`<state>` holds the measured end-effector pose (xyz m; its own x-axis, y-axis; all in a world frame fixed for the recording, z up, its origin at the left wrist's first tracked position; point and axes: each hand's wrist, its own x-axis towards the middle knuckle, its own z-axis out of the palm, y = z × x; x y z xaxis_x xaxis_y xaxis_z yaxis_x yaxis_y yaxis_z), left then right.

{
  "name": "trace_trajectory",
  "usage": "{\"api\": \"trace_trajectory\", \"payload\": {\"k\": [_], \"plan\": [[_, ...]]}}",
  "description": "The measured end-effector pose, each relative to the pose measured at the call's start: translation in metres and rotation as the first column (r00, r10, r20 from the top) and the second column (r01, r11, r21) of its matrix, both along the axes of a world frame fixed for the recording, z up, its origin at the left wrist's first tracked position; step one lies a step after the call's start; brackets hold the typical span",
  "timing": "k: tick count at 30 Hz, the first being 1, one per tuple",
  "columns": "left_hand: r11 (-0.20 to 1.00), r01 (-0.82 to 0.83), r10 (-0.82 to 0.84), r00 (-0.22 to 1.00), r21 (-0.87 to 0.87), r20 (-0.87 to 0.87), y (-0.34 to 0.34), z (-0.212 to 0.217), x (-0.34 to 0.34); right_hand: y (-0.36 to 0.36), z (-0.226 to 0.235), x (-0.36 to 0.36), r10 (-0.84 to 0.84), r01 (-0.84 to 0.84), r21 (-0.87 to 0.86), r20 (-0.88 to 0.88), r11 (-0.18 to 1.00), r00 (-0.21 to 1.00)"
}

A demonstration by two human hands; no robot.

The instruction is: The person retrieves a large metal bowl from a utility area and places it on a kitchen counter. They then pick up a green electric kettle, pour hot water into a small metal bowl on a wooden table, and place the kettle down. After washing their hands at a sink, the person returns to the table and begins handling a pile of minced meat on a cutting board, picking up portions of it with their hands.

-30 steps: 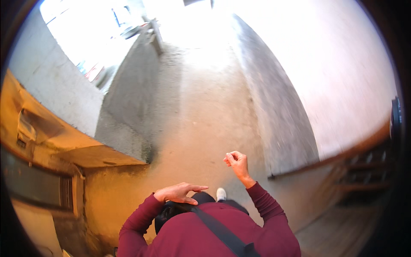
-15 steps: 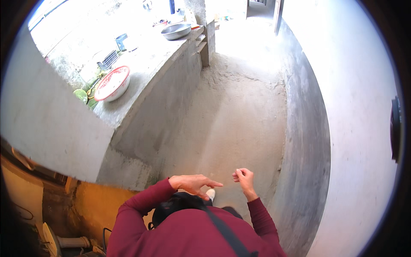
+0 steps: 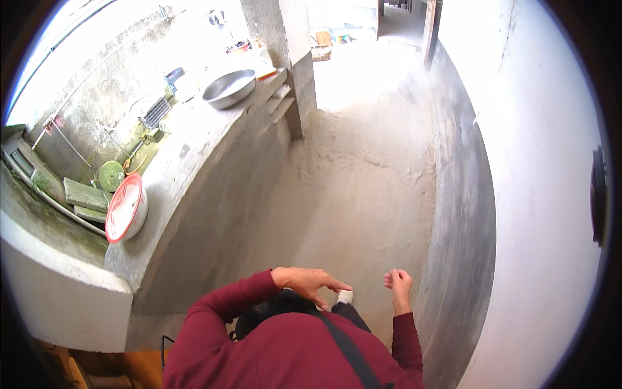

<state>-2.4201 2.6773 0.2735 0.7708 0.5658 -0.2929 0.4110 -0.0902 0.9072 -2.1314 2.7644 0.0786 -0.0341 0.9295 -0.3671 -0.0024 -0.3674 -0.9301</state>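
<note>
L hand (image 3: 310, 283) spread flat, empty, over dark bundle (image 3: 272, 308) at chest; R hand (image 3: 398, 283) loosely curled, holds nothing, raised for balance prob.

The left hand (image 3: 310, 282) was held flat, palm down, fingers spread, above a dark bag (image 3: 272, 310). The right hand (image 3: 398, 284) was loosely curled, empty, near the grey wall.

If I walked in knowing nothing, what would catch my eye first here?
Probably the red-rimmed basin tipped at the near end of the concrete counter on the left, and the metal bowl farther along it. Below, both hands are empty: the left hand flat, the right hand loosely curled.
</note>
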Motion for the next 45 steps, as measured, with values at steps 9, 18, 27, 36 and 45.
{"api": "trace_trajectory", "payload": {"k": [9, 18, 27, 36, 45], "plan": [[0.993, -0.105, 0.101, 0.993, -0.053, -0.066, 0.284, 0.014, -0.051, 0.325, 0.086, -0.197, 0.465, -0.446, 0.134, -0.213, 0.885, 0.859], [0.981, -0.154, 0.162, 0.985, 0.114, -0.057, 0.619, 0.04, -0.147, 0.618, 0.08, -0.245, 0.38, -0.391, -0.086, -0.123, 0.916, 0.917], [0.993, -0.113, 0.112, 0.993, 0.039, 0.025, 0.912, 0.031, -0.185, 0.904, 0.038, -0.186, 0.152, -0.16, -0.232, -0.055, 0.96, 0.987], [0.942, -0.331, 0.327, 0.943, 0.055, 0.061, 1.181, 0.107, -0.251, 1.25, 0.115, -0.312, 0.371, -0.372, -0.047, -0.021, 0.927, 0.928], [0.896, -0.439, 0.441, 0.897, 0.076, -0.02, 1.391, 0.114, -0.397, 1.455, 0.158, -0.569, 0.751, -0.768, -0.034, -0.186, 0.639, 0.633]]}}
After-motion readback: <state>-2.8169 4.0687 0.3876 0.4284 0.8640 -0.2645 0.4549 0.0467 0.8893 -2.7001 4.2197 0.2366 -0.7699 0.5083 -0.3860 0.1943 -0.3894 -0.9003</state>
